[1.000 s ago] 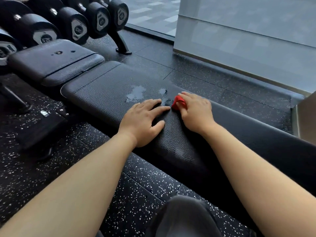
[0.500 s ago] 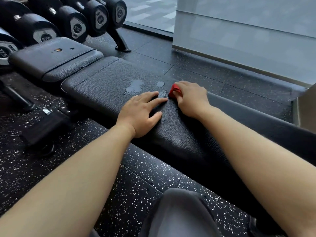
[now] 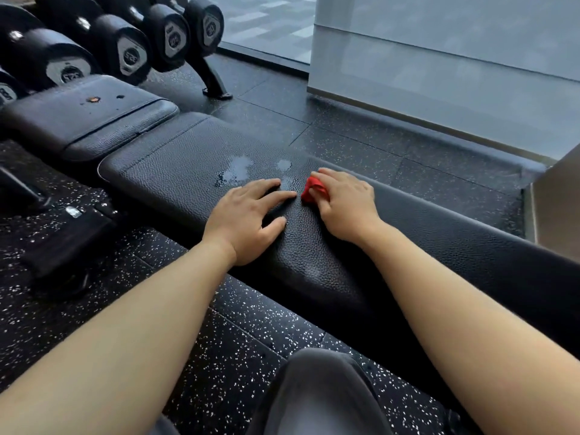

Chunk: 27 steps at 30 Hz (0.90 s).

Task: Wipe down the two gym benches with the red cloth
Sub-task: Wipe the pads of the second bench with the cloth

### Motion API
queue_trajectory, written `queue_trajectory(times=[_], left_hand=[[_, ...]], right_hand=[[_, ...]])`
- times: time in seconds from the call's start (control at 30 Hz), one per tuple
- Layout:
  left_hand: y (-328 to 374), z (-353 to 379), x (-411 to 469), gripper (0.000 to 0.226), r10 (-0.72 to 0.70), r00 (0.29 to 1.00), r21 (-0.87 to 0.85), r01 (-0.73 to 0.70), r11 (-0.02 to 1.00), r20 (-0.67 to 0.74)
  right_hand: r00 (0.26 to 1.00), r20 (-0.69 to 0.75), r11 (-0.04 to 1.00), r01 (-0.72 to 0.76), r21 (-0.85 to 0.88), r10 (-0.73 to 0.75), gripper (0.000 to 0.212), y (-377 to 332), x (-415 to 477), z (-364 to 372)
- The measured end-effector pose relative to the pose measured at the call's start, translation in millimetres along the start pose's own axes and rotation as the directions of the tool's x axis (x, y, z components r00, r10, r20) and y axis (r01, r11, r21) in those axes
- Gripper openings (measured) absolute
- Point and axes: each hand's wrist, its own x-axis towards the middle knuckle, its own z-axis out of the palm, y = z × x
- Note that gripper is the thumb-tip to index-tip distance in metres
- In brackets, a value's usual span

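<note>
A grey-clad knee sits nearest, then the left hand lies flat with fingers spread on the black desk, the right hand beside it bunching the red cloth near wet patches, with a second pad and dumbbells beyond.

Red cloth; black pebbled tabletop; black floor speckled white; black dumbbells with grey end plates

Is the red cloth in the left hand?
No, the right hand holds the red cloth; the left hand lies flat on the bench.
</note>
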Motion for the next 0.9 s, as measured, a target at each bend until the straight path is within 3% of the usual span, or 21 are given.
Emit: queue_trajectory(times=[0.27,0.53,0.67,0.9], left_hand=[[-0.6,0.5,1.8,0.066,-0.006,1.0,-0.006,0.006,1.0,-0.008],[-0.6,3.4,-1.3,0.064,-0.032,0.997,0.048,0.028,0.998,0.074],[0.0,2.9,-1.1,0.065,-0.044,0.994,0.046,0.04,0.998,0.096],[-0.5,1.5,-1.5,0.061,-0.03,0.998,0.036,0.028,0.999,0.058]], right_hand=[[1.0,0.007,1.0,0.001,0.0,-0.001,0.037,2.1,19.6,1.1],[0.984,-0.038,0.98,0.178,0.095,-0.175,0.05,-8.1,-115.1,-15.4],[0.973,-0.073,0.975,0.222,0.012,-0.221,0.044,-5.9,-153.5,-19.3],[0.973,-0.102,0.976,0.2,-0.089,-0.209,0.045,-21.6,-144.4,-10.3]])
